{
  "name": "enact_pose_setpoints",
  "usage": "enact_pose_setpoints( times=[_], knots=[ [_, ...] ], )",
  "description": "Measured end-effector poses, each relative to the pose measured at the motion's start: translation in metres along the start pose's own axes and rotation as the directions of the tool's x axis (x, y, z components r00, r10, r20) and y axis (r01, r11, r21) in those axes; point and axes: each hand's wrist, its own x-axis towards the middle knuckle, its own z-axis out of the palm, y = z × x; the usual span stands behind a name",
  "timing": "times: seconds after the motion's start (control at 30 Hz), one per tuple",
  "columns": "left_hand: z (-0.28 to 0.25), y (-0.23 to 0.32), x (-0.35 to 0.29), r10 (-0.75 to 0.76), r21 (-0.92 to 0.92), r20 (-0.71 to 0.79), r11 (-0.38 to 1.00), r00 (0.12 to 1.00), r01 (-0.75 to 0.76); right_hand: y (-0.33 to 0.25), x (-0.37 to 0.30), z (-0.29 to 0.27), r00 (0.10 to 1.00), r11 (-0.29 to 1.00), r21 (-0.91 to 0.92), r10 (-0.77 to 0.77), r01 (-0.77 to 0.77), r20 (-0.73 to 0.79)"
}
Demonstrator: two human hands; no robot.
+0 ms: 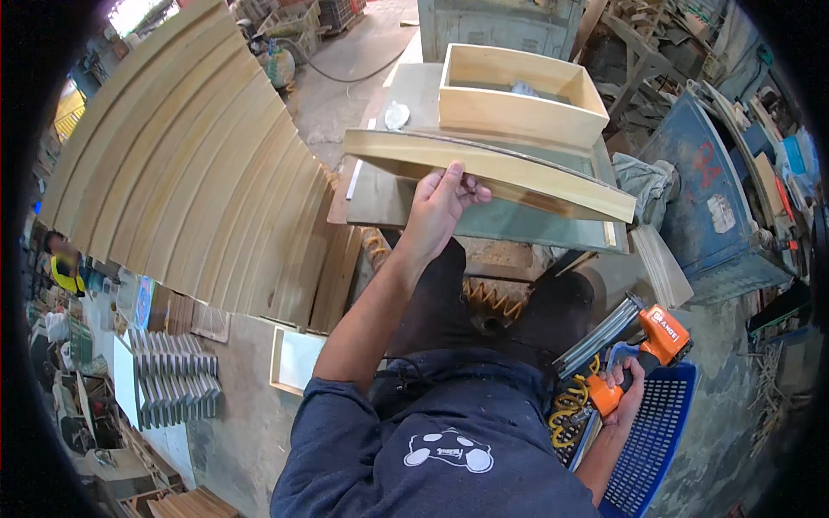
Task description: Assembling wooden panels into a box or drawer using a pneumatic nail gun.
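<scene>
My left hand (449, 197) grips a long pale wooden board (535, 177) near its middle, thumb on the near face and fingers curled below. The board is tilted above a grey-green worktable (527, 226), its right end lower; a shaded wooden face shows beneath it. Down at the right, my right hand (626, 388) is wrapped round the handle of an orange nail gun (664, 335) with a long metal magazine. The nail gun is over a blue plastic basket (661, 432). An open wooden box (522, 108) stands at the back of the worktable.
A tall stack of wooden boards (190, 164) rises at the left. Below it are stacked white-faced panels (164, 380) and a shallow wooden tray (292, 358). A coiled yellow hose (566, 414) hangs by the nail gun. A blue metal cabinet (691, 198) stands right; a person (65, 263) is far left.
</scene>
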Motion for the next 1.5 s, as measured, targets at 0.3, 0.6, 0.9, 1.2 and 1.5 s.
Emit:
enact_pose_setpoints(
  times=[0.3, 0.6, 0.9, 1.2, 1.5],
  knots=[
    [-0.013, -0.019, -0.089, -0.138, -0.100, -0.076, 0.987, 0.988, 0.130, -0.029, -0.036, 0.025, 0.936, 0.613, -0.722, -0.319, 0.322, 0.147],
    [-0.052, -0.055, -0.131, -0.407, -0.088, -0.277, 0.913, 0.870, 0.399, -0.046, -0.048, 0.052, 0.962, 0.177, -0.975, -0.258, 0.136, 0.087],
    [-0.039, -0.087, -0.085, -0.533, -0.029, -0.267, 0.837, 0.803, 0.546, -0.064, -0.006, 0.142, 0.804, -0.139, -0.804, 0.264, 0.578, 0.532],
    [-0.020, -0.119, -0.057, -0.420, -0.111, -0.393, 0.905, 0.818, 0.411, -0.072, 0.076, 0.254, 0.626, -0.134, -0.847, 0.734, 0.515, 0.264],
    [-0.021, -0.133, -0.043, -0.380, -0.116, -0.443, 0.922, 0.812, 0.369, -0.044, 0.126, 0.293, 0.651, -0.348, -0.757, 0.748, 0.554, 0.133]
  ],
)
